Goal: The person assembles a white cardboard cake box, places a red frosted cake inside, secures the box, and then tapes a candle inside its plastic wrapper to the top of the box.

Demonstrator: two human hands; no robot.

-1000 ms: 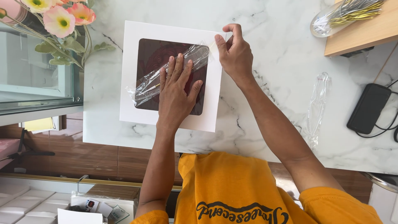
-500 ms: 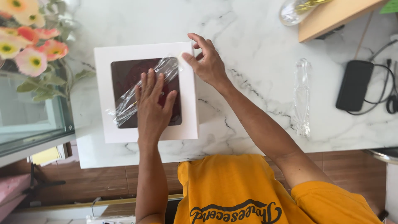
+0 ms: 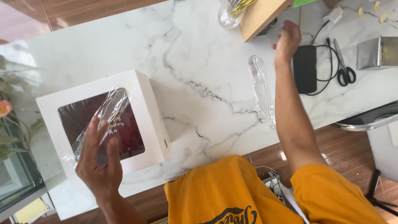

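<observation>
Cake box: white square box (image 3: pixel 151 110) with a clear window in its lid, lying flat on the marble table (image 3: pixel 199 70) at the near left; something dark red shows through the window.
Plastic sleeve: a long clear packet (image 3: pixel 108 114) lies slantwise across the window, one end toward the box's far right corner, the other under the left hand; what it contains is too blurred to tell.
Left hand: left hand (image 3: pixel 99 161) lies flat with fingers spread, pressing the near end of the sleeve onto the lid; it grips nothing.
Right hand: right hand (image 3: pixel 287 40) is far right, well apart from the box, fingers loosely curled, beside a tan board (image 3: pixel 261 16); I cannot tell whether it holds anything.
Second sleeve: another clear packet (image 3: pixel 261 89) lies loose on the table, between the box and a black device (image 3: pixel 304 68).
Other things: scissors (image 3: pixel 343 68) and a metal tin (image 3: pixel 377 52) at the far right, flowers (image 3: pixel 5 108) at the left edge.
Done, by my reading: box closed, sleeve laid in place on the lid.
Left, by my reading: no fastening shows on the sleeve; only the hand keeps it there, so fixing it looks undone.
</observation>
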